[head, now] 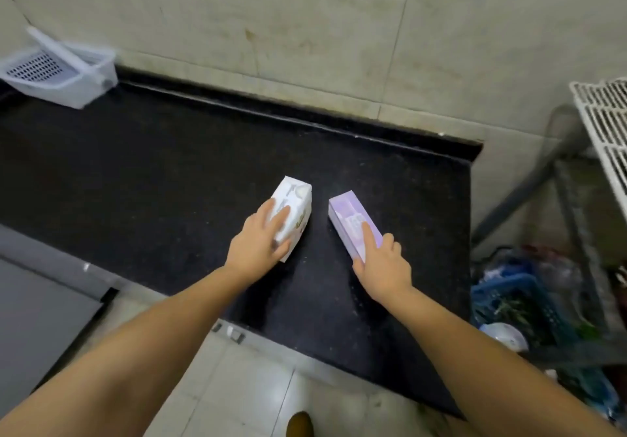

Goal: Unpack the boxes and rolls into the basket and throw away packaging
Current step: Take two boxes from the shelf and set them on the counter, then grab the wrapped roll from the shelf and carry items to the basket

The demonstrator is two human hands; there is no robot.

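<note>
Two small boxes lie on the black counter (152, 172). A white box (295, 202) lies left of centre, and my left hand (258, 243) grips its near end, fingers over the top and thumb at the side. A purple box (346, 216) lies to the right of it, angled. My right hand (383, 260) holds its near end, with the index finger stretched along the top face. A white perforated basket (68, 73) stands at the counter's far left corner, well away from both hands.
A tiled wall (305, 29) backs the counter. To the right stand a white wire rack (607, 124) and a metal frame over a blue crate (509, 301) with bags and bottles. A grey surface (40, 307) lies at the lower left, tiled floor below.
</note>
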